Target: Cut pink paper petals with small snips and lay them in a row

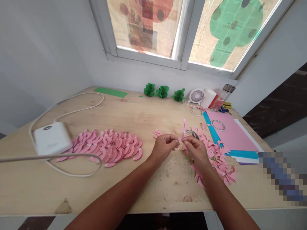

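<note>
Positions are referred to the pile of curved pink pieces, which lies overlapped on the wooden table; many of the pieces show white ends.

Left hand: to the right of the pile, raised toward the right hand, thumb and forefinger pinched together on a small pink piece. Right hand: farther right of the pile, fingertips closed on the same piece from the opposite side. The piece is therefore clamped between both hands, right of the pile and well apart from it; its shape is mostly hidden by the fingers. A curved pink strip shows just beyond the fingertips; whether it joins the held piece cannot be told.

Right of the pile, past the hands: loose pink scraps, scattered around and partly behind the right forearm. Farther right: a pink sheet over blue sheets, with a ring on top.

Just left of the pile: a white device with a pale cable. Beyond the pile, toward the wall: a green strip; farther right there, three green paper clusters and a small fan.
</note>
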The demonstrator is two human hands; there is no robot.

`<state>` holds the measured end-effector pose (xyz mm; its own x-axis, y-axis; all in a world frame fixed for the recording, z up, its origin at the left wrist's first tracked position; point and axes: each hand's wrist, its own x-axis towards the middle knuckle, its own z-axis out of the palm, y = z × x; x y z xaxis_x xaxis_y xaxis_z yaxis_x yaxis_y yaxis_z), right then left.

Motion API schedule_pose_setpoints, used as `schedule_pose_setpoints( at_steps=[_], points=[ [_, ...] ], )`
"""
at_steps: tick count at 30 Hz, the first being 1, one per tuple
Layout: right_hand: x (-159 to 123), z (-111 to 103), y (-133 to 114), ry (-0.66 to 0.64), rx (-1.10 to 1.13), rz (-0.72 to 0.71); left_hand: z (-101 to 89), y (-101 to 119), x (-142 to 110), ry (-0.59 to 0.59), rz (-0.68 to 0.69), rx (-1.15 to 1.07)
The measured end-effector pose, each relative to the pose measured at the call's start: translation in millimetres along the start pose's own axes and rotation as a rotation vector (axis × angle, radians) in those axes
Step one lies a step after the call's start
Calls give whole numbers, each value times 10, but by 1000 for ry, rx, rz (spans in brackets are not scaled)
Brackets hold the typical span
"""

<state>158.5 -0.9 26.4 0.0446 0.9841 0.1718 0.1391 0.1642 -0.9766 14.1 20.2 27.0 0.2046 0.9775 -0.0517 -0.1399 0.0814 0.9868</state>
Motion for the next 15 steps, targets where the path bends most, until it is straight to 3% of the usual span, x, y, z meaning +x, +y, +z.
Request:
schedule_pose_setpoints(
  at_steps=[15],
  points=[
    [-16,38,-13,33,60,94,2,-31,6,-62,-8,43]
  ],
)
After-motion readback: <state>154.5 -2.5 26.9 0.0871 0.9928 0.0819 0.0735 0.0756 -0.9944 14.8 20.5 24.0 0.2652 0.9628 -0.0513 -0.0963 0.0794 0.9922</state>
